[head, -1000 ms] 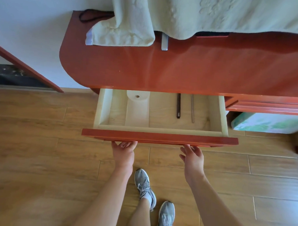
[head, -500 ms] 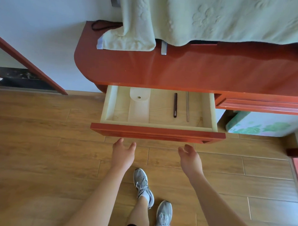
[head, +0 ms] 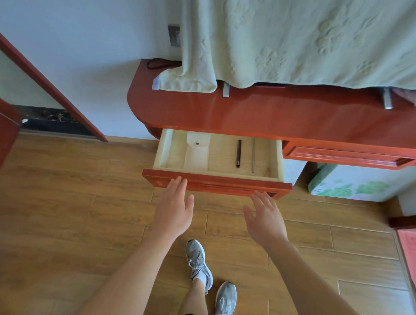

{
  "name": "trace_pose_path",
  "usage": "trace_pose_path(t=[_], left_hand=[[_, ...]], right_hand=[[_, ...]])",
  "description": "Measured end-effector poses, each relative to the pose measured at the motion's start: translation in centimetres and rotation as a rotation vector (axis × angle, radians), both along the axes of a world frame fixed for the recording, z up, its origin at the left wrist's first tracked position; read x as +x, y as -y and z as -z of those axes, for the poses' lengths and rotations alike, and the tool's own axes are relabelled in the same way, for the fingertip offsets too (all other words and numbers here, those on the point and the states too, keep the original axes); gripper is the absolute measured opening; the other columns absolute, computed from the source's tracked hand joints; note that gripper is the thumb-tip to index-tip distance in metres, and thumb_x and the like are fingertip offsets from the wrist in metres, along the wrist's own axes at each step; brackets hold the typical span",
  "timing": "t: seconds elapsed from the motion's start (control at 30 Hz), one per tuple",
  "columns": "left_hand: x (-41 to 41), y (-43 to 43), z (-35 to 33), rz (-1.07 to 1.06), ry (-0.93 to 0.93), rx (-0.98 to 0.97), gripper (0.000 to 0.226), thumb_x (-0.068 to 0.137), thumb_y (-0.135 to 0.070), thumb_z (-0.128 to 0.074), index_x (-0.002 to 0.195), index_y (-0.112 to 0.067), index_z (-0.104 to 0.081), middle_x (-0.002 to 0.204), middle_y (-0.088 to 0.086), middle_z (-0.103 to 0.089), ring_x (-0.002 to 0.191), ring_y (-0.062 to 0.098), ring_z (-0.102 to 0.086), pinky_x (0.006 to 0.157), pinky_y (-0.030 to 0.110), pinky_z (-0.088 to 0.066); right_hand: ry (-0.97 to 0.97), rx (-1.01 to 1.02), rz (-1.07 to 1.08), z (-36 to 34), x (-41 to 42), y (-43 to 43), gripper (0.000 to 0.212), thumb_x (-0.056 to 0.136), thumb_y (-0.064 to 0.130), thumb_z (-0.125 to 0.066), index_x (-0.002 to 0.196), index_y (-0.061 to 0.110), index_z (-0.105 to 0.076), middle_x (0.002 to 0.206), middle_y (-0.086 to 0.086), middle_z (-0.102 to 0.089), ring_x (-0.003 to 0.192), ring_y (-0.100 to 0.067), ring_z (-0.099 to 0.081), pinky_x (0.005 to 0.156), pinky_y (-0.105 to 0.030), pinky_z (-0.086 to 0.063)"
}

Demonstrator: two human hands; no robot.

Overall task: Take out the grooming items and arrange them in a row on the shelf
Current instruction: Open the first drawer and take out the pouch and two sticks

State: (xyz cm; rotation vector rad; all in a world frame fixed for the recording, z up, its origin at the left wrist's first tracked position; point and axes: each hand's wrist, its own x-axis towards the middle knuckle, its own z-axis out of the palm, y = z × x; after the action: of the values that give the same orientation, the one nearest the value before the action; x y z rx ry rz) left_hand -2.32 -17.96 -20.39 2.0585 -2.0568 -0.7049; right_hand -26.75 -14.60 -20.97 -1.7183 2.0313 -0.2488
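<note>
A pulled-out drawer point(head: 215, 184) with a red front hangs under the red shelf top point(head: 262, 114). Inside lie a pale translucent container point(head: 197, 151) at the left, a dark slim stick point(head: 238, 153) and a thin metal rod point(head: 252, 157) side by side at the right. My left hand point(head: 174, 209) is open, palm down, fingertips over the drawer front's left part. My right hand point(head: 266, 218) is open too, fingers spread, just in front of the drawer's right part. Neither holds anything.
A pale green towel point(head: 300, 38) hangs over the shelf's back and covers part of it. A second, closed drawer point(head: 348, 156) sits to the right, a floral box point(head: 357, 183) below it. A red door frame point(head: 46, 85) stands at the left. Wooden floor lies underfoot.
Both hands let go of the drawer's underside, drew back, then rose with fingers spread toward the drawer front. The view has tilted up and pulled back from the drawer.
</note>
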Motion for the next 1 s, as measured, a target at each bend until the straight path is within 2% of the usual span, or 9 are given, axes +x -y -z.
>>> trace_pose_path(t=[0.17, 0.37, 0.6, 0.7, 1.0], left_hand=[[0.0, 1.5, -2.3, 0.059, 0.065, -0.028, 0.055, 0.106, -0.039, -0.029, 0.156, -0.016, -0.024, 0.164, 0.002, -0.020, 0.152, 0.018, -0.011, 0.125, 0.039, -0.012], [0.2, 5.5, -3.8, 0.103, 0.059, -0.059, 0.055, 0.106, -0.038, -0.031, 0.156, -0.016, -0.024, 0.163, 0.003, -0.023, 0.152, 0.019, -0.015, 0.124, 0.039, -0.015], [1.2, 11.8, -3.4, 0.120, 0.036, -0.087, 0.054, 0.105, -0.032, -0.035, 0.155, -0.014, -0.024, 0.162, 0.004, -0.025, 0.150, 0.019, -0.020, 0.124, 0.036, -0.017], [1.5, 14.1, -3.0, 0.129, 0.042, -0.088, 0.054, 0.105, -0.033, -0.036, 0.154, -0.014, -0.026, 0.161, 0.004, -0.027, 0.149, 0.019, -0.023, 0.123, 0.035, -0.019], [0.2, 18.0, -0.4, 0.066, 0.033, 0.092, 0.061, 0.104, -0.037, -0.039, 0.156, -0.015, -0.018, 0.162, 0.002, -0.025, 0.148, 0.020, -0.024, 0.120, 0.035, -0.026]], right_hand=[[-0.054, -0.020, -0.039, -3.2, 0.1, 2.0, 0.051, 0.100, 0.041, -0.037, 0.147, 0.020, -0.036, 0.155, 0.005, -0.031, 0.146, -0.014, -0.017, 0.118, -0.036, -0.020], [-0.048, -0.048, -0.046, -6.0, 0.6, 6.0, 0.047, 0.101, 0.036, -0.038, 0.144, 0.019, -0.038, 0.151, 0.005, -0.036, 0.145, -0.014, -0.019, 0.116, -0.034, -0.021], [-0.093, -0.060, -0.075, -6.7, 1.7, 12.2, 0.044, 0.100, 0.029, -0.039, 0.140, 0.011, -0.041, 0.147, 0.000, -0.040, 0.143, -0.018, -0.022, 0.115, -0.030, -0.021], [-0.092, -0.052, -0.091, -6.4, 1.8, 15.1, 0.050, 0.100, 0.031, -0.038, 0.146, 0.012, -0.036, 0.154, -0.001, -0.032, 0.146, -0.018, -0.017, 0.118, -0.032, -0.018], [-0.152, -0.030, -0.135, -5.2, 0.4, 22.7, 0.052, 0.100, 0.034, -0.037, 0.148, 0.014, -0.033, 0.156, -0.001, -0.029, 0.146, -0.019, -0.016, 0.119, -0.034, -0.017]])
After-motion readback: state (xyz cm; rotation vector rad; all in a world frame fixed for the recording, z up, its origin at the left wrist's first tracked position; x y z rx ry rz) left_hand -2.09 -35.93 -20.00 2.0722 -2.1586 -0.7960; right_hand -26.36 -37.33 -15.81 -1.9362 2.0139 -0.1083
